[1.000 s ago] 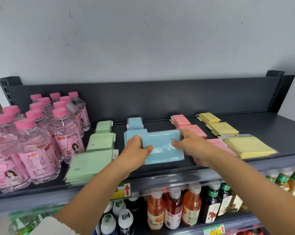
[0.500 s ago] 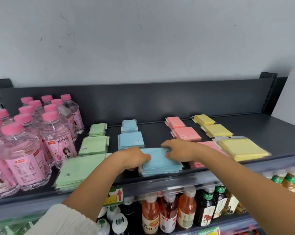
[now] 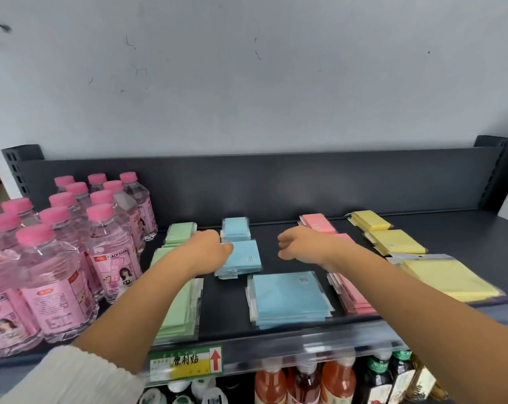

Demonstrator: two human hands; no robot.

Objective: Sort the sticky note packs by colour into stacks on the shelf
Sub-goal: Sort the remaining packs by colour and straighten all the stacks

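Shelf [image 3: 226,310], big blue stack [image 3: 290,298] at front edge, left hand [image 3: 209,249], right hand [image 3: 299,246] apart

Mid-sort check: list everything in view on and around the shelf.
green sticky note stacks: three, green, left column
blue sticky note stacks: three, blue, centre column, largest in front
pink sticky note stacks: three, pink, right of blue
yellow sticky note stacks: three, yellow, far right
soda bottles: a dozen or more, pink caps, shelf's left end
shelf: one, dark grey, top tier
shelf label: one, green-yellow with red arrow, front rail
drink bottles: several, orange and dark, tier below
left hand: one, fingers curled at middle blue stack's left edge
right hand: one, loosely curled, empty, between blue and pink columns
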